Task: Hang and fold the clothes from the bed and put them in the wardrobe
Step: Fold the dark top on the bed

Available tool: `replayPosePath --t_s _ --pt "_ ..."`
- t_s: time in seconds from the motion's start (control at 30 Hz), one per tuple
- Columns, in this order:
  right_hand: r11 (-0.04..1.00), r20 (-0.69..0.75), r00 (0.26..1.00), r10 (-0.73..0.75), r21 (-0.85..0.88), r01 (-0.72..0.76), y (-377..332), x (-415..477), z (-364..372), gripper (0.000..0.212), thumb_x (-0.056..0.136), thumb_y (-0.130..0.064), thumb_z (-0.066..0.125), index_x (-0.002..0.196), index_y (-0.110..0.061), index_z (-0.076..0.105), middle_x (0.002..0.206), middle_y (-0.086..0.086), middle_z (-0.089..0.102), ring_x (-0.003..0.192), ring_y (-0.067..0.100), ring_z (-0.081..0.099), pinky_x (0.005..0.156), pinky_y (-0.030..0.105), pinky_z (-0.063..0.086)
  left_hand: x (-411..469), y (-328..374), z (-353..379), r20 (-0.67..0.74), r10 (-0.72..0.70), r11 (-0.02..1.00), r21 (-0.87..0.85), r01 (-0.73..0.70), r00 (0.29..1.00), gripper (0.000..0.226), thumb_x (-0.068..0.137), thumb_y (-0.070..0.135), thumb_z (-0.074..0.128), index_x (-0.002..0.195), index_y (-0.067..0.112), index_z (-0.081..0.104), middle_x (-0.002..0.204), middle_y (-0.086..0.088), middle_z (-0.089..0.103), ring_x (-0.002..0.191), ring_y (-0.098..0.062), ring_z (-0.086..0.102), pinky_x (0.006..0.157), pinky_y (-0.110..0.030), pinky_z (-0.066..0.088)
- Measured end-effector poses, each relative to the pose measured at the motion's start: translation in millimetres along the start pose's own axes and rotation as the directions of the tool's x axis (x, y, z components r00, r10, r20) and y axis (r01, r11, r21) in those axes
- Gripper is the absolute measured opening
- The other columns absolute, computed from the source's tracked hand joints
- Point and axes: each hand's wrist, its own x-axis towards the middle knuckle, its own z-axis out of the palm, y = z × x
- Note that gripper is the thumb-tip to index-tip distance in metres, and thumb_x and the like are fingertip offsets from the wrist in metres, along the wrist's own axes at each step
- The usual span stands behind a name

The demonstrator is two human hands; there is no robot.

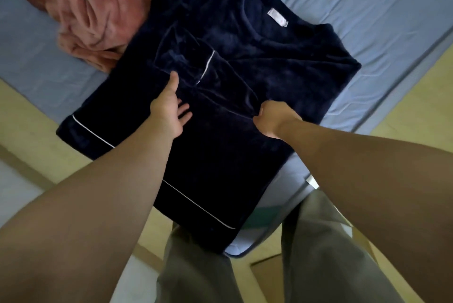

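Left hand [171, 109] spread flat pins the dark navy plush top [282, 62] — right hand [270, 117], pinching a crease, should tug it taut

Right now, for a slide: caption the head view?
Left hand rests on a navy top on the bed, right hand pinches its fabric; pink cloth beside.

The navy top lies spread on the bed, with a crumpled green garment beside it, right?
Not green: the head view shows the crumpled garment is salmon pink. The navy top does lie spread on the bed beside it.
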Motion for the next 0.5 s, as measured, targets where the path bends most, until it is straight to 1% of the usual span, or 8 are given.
replayPosePath --t_s 0.07,0.17,0.2,0.23,0.3,0.33,0.43,0.5 --pt "0.996 -0.116 0.992 -0.050 -0.078 0.041 -4 -1 3 0.031 0.098 -0.037 0.055 0.120 -0.017 0.047 0.106 0.004 0.057 0.080 0.023 0.058 0.056 0.032 0.042 5 14 6 -0.069 0.044 0.999 0.027 -0.042 0.997 0.095 0.065 0.073 0.078 0.140 0.022 0.051 0.125 -0.001 0.061 0.102 -0.018 0.066 0.090 -0.041 0.058" --pt "0.980 -0.199 0.970 -0.140 -0.170 0.106 -17 0 9 0.055 0.094 -0.036 0.065 0.137 -0.022 0.034 0.128 0.009 0.043 0.107 0.028 0.053 0.068 0.037 0.047 17 35 15 -0.161 0.136 0.988 0.092 -0.122 0.978 0.107 0.064 0.073 0.079 0.147 0.018 0.040 0.122 0.004 0.061 0.104 -0.018 0.063 0.090 -0.039 0.057" --pt "0.975 -0.203 0.967 -0.156 -0.185 0.119 -23 2 10 0.060 0.093 -0.034 0.067 0.140 -0.023 0.031 0.133 0.010 0.040 0.113 0.028 0.050 0.071 0.038 0.048 22 38 17 -0.171 0.170 0.982 0.112 -0.152 0.971 0.103 0.068 0.068 0.080 0.148 0.017 0.039 0.124 0.003 0.060 0.103 -0.018 0.064 0.088 -0.037 0.058" --pt "0.975 -0.192 0.968 -0.163 -0.182 0.128 -29 3 11 0.063 0.093 -0.030 0.067 0.143 -0.025 0.029 0.135 0.010 0.040 0.115 0.029 0.049 0.075 0.039 0.050 28 40 17 -0.163 0.215 0.973 0.123 -0.196 0.963 0.089 0.074 0.057 0.081 0.144 0.017 0.044 0.121 0.002 0.062 0.098 -0.017 0.066 0.082 -0.034 0.060" --pt "0.979 -0.155 0.973 -0.171 -0.142 0.149 -40 6 12 0.065 0.092 -0.016 0.065 0.145 -0.025 0.029 0.132 0.010 0.045 0.107 0.030 0.055 0.077 0.042 0.053 36 44 14 -0.163 0.318 0.945 0.133 -0.299 0.934 0.038 0.087 0.027 0.078 0.117 0.021 0.056 0.108 0.001 0.063 0.088 -0.016 0.067 0.064 -0.025 0.059" --pt "0.975 -0.141 0.973 -0.185 -0.147 0.164 -44 7 14 0.065 0.090 -0.008 0.063 0.143 -0.025 0.030 0.125 0.009 0.050 0.098 0.030 0.057 0.073 0.043 0.053 38 46 9 -0.168 0.356 0.933 0.124 -0.339 0.919 0.028 0.089 0.014 0.073 0.108 0.024 0.055 0.104 0.001 0.062 0.086 -0.016 0.066 0.061 -0.025 0.059" --pt "0.943 -0.079 0.966 -0.248 -0.247 0.222 -54 6 25 0.061 0.084 0.002 0.058 0.136 -0.020 0.036 0.098 0.005 0.057 0.074 0.023 0.056 0.053 0.034 0.042 43 41 -19 -0.186 0.469 0.881 0.178 -0.439 0.864 0.036 0.086 0.000 0.058 0.106 0.029 0.055 0.108 -0.002 0.063 0.093 -0.021 0.067 0.074 -0.036 0.063" --pt "0.922 -0.023 0.965 -0.262 -0.302 0.243 -58 5 30 0.053 0.085 -0.001 0.058 0.132 -0.018 0.039 0.096 0.004 0.058 0.071 0.021 0.057 0.051 0.032 0.041 43 28 -42 -0.227 0.538 0.824 0.344 -0.450 0.812 0.038 0.083 0.000 0.049 0.108 0.027 0.055 0.112 -0.005 0.064 0.090 -0.018 0.065 0.074 -0.026 0.060"
